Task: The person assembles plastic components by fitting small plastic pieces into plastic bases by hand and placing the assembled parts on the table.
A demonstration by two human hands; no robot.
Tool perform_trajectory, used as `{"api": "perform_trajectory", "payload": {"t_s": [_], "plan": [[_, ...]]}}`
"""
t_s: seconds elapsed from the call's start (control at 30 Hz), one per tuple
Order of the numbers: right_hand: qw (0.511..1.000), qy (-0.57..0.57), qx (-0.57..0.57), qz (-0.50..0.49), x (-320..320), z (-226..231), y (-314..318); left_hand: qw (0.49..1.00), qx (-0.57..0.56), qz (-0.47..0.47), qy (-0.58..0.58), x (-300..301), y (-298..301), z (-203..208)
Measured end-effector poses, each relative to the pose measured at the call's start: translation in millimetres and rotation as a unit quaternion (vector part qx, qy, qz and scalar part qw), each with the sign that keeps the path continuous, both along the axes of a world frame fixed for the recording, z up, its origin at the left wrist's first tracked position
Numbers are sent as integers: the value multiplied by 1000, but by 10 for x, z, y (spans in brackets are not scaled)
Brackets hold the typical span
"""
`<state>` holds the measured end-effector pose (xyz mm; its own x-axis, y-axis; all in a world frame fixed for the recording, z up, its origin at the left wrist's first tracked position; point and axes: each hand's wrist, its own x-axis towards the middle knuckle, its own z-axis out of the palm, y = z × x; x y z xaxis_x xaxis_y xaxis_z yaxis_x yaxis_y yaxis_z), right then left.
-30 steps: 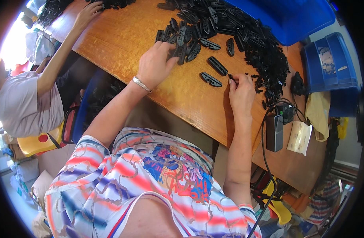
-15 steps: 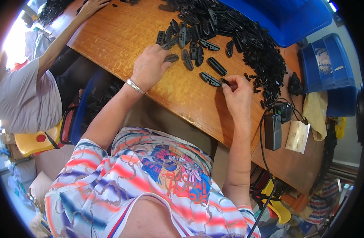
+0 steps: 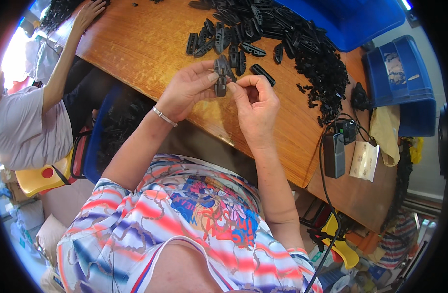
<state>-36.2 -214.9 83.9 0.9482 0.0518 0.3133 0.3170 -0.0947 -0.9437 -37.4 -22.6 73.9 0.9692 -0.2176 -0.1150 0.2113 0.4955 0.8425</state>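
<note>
My left hand [image 3: 187, 89] holds up a dark, boat-shaped plastic piece [image 3: 220, 78] between thumb and fingers, above the table's near edge. My right hand [image 3: 258, 100] is closed in a pinch at that piece's right side. A small black bit shows by its fingertips, mostly hidden. Just beyond my right hand lies a single black plastic piece [image 3: 263, 74] of similar length. Behind my hands, several more such pieces [image 3: 219, 37] lie loosely at the near edge of a large heap.
Tiny black parts [image 3: 326, 83] form a heap at the right. A blue bin [image 3: 341, 24] stands behind, another blue bin [image 3: 404, 73] at right. A power bank [image 3: 334, 155], cable and tissue pack [image 3: 364, 161] lie right. Another person's hand [image 3: 90, 14] rests on the table [image 3: 136, 44], far left.
My left hand has lifted a boat-shaped piece off the table. My right hand has moved left from beside another piece to meet it. The other person's hand has shifted left.
</note>
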Motion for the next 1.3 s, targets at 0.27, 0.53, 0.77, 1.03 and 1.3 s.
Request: {"api": "perform_trajectory", "payload": {"t_s": [0.27,0.53,0.77,1.03,1.3], "plan": [[989,-136,-45,-42,-24,58,83,998,57,28,-29,-34,-81,-4],[988,-138,-55,-31,-42,15,110,995,72,34,-63,-31,-101,-62],[994,-96,-41,-32,-70,50,82,994,50,73,-67,3,-123,-121],[986,-141,-86,38,-4,189,-8,999,41,29,10,34,-1,20],[949,-218,-194,121,104,309,-13,989,142,36,17,-41,47,98]]}}
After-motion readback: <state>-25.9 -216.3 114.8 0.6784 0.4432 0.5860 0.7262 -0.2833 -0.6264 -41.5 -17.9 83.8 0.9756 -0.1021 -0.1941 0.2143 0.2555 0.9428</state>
